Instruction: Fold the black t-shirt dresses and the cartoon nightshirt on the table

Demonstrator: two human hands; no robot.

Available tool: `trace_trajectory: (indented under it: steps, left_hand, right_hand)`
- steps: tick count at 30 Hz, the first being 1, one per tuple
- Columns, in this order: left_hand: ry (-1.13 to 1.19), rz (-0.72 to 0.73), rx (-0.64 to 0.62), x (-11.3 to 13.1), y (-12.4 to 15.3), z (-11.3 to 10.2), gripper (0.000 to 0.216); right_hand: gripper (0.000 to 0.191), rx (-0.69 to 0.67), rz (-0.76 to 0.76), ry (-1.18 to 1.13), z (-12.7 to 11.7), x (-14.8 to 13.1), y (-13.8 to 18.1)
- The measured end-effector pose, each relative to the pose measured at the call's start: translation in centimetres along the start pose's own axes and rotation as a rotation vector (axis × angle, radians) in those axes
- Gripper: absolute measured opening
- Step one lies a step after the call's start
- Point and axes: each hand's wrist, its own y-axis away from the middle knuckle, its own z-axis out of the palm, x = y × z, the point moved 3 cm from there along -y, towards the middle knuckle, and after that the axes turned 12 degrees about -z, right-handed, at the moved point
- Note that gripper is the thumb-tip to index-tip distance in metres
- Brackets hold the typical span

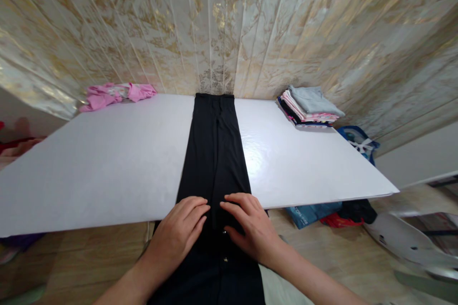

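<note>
A pair of black trousers lies lengthwise across the white table, its waistband at the far edge and its legs running toward me. My left hand rests on the left side of the trousers near the table's front edge, fingers stretched out and pointing inward. Opposite it, my right hand lies on the right side with its fingers apart. Neither hand grips the cloth. The trouser hems are hard to tell from the dark buttoned clothing below my hands.
A crumpled pink garment sits at the far left of the table. Folded clothes in a stack, grey on top, stand at the far right. Behind hangs a gold-patterned curtain. A blue bag and a white chair are beyond the table's right front.
</note>
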Motion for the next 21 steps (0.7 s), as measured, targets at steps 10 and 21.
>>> trace_trajectory:
  steps: [10,21]
  left_hand:
    - [0.06,-0.013,-0.028,0.5,-0.5,0.9,0.019]
    - [0.329,-0.267,-0.119,3.5,-3.3,2.0,0.023]
  right_hand:
    - [0.022,0.145,0.146,-0.174,0.9,0.5,-0.8]
    - [0.022,0.287,0.399,-0.467,-2.2,1.4,-1.7]
